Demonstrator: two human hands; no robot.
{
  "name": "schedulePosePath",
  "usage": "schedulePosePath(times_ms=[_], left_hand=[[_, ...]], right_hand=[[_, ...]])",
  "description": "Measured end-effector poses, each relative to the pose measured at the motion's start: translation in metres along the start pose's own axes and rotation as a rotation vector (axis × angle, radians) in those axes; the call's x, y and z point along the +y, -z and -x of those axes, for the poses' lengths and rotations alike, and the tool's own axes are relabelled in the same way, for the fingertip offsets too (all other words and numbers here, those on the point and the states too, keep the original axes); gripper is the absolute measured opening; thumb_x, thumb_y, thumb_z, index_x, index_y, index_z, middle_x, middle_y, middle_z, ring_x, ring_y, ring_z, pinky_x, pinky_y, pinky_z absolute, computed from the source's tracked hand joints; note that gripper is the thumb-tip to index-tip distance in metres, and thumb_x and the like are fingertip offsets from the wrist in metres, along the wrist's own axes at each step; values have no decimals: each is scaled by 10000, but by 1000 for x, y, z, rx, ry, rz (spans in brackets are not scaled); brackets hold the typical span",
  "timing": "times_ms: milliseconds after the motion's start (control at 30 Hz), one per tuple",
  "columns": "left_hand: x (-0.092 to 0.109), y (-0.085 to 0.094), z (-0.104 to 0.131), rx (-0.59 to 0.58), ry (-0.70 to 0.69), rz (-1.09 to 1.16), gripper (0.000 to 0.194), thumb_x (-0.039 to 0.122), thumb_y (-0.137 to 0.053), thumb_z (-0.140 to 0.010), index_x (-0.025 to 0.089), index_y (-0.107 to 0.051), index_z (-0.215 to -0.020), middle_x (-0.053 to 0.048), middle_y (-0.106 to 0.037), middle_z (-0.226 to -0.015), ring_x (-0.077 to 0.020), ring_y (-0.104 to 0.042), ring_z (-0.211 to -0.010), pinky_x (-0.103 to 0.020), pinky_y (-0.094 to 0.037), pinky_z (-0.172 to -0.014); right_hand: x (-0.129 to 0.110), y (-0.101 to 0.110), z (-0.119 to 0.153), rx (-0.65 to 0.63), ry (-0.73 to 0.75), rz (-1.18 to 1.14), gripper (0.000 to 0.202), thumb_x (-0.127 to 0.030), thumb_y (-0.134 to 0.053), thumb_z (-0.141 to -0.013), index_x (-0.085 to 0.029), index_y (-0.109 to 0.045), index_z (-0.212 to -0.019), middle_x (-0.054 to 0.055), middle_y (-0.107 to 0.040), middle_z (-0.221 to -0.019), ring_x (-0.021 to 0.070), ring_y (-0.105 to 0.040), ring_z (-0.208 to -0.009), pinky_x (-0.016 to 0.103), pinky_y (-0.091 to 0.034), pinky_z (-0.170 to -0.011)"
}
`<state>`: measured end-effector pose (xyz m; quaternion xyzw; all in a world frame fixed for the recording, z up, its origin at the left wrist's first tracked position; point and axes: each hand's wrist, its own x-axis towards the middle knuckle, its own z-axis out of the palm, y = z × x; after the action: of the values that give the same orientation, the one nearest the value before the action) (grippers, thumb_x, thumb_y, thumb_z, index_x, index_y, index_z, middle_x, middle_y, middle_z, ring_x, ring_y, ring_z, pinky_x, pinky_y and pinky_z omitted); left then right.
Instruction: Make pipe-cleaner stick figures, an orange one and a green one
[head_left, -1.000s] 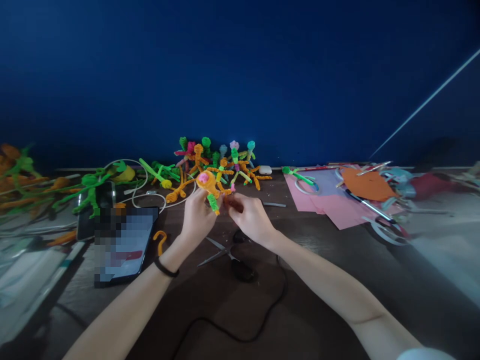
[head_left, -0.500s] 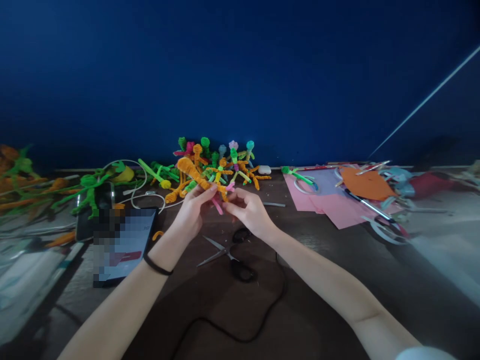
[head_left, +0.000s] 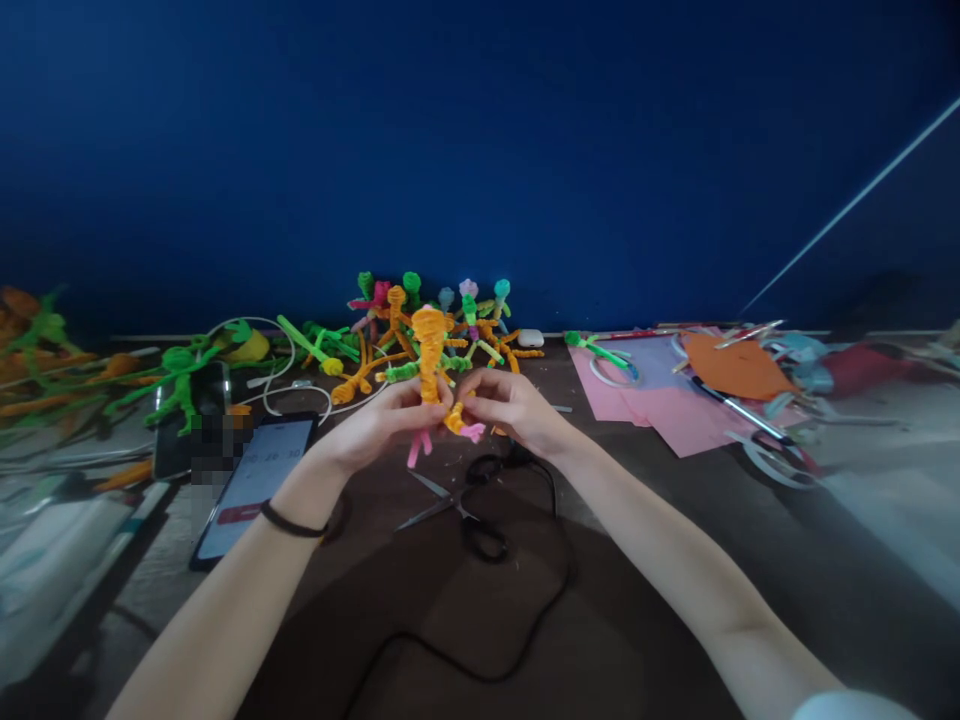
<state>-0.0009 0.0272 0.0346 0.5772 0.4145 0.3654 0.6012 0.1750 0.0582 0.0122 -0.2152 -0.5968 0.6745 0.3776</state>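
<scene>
Between my hands is an orange pipe-cleaner figure with a coiled head and pink ends on its limbs. My left hand pinches its body from the left, below the head. From the right, my right hand closes its fingers on an orange limb with a pink tip. More pipe-cleaner figures in several colours stand behind, against the wall. Scissors with black handles lie spread on the table below my hands.
A phone lies at left, near a white cable and green pipe-cleaner figures. Pink paper, an orange paper piece and a pen lie at right. A black cord curves across the table, and a white case sits near the wall.
The orange figure has turned from leaning left to upright, its pink ends now lower. My left hand has shifted slightly left and down; my right hand has moved slightly right.
</scene>
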Motion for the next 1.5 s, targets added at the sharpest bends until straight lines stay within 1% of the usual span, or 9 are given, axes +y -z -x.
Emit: schedulePosePath(times_ms=[200,467,767,867,933,1000,1133,1300,1500], left_hand=[[-3,5,-1,1,12,-195,210,326,-628,-672,161,-577,-792,-8,-577,-596,-119,-547,-421,-211,-445,-346],[1,0,-2,24,-56,-343,194,344,-627,-674,168,-591,-749,-8,-598,-590,-109,-541,-448,-203,-446,-418],[-10,-8,-15,151,-122,-64,220,330,-634,-660,143,-590,-767,-40,-612,-691,-122,-539,-542,-225,-447,-467],[-14,-7,-18,296,-109,-64,233,320,-658,-625,145,-563,-746,-33,-611,-666,-127,-547,-559,-231,-431,-493],[-15,-7,-18,483,-140,-183,229,313,-671,-609,155,-530,-695,0,-581,-606,-112,-526,-541,-221,-401,-497],[-12,-8,-16,582,-182,-332,211,321,-645,-640,163,-506,-628,27,-535,-538,-99,-492,-513,-214,-370,-495],[-3,-17,-9,435,-194,-512,272,386,-499,-763,165,-551,-612,6,-567,-553,-113,-500,-525,-225,-365,-510],[1,-27,-3,436,-225,-694,248,415,-538,-726,182,-619,-753,-26,-652,-711,-158,-573,-648,-251,-414,-600],[-9,-23,-9,339,-120,-427,175,262,-635,-625,157,-612,-763,-31,-670,-733,-179,-618,-692,-281,-461,-667]], right_hand=[[-12,1,4,53,57,215,99,-211,-612,-712,-146,-569,-773,8,-587,-742,89,-574,-656,227,-464,-631],[-13,1,4,-81,-161,265,280,-401,-596,-713,-135,-508,-690,-18,-526,-576,61,-475,-491,179,-379,-437],[-5,-1,1,95,-43,282,287,-418,-587,-713,-148,-510,-653,-36,-505,-516,40,-423,-408,163,-329,-378],[0,0,0,133,-4,304,276,-418,-583,-716,-152,-526,-666,-30,-513,-528,49,-447,-425,164,-344,-382],[2,0,-1,169,22,338,278,-423,-572,-723,-152,-535,-668,-21,-525,-539,59,-466,-441,173,-364,-397],[2,0,0,216,45,384,281,-427,-552,-736,-153,-538,-672,-11,-538,-547,67,-479,-449,185,-381,-414],[-1,-2,1,300,120,540,259,-395,-508,-774,-155,-541,-685,-5,-554,-552,76,-480,-458,205,-388,-456],[-1,-4,3,355,216,730,244,-358,-488,-790,-149,-550,-680,-3,-569,-576,86,-492,-498,220,-392,-511],[3,-7,4,363,250,831,259,-383,-510,-775,-151,-585,-692,2,-588,-615,88,-482,-515,224,-382,-536]])
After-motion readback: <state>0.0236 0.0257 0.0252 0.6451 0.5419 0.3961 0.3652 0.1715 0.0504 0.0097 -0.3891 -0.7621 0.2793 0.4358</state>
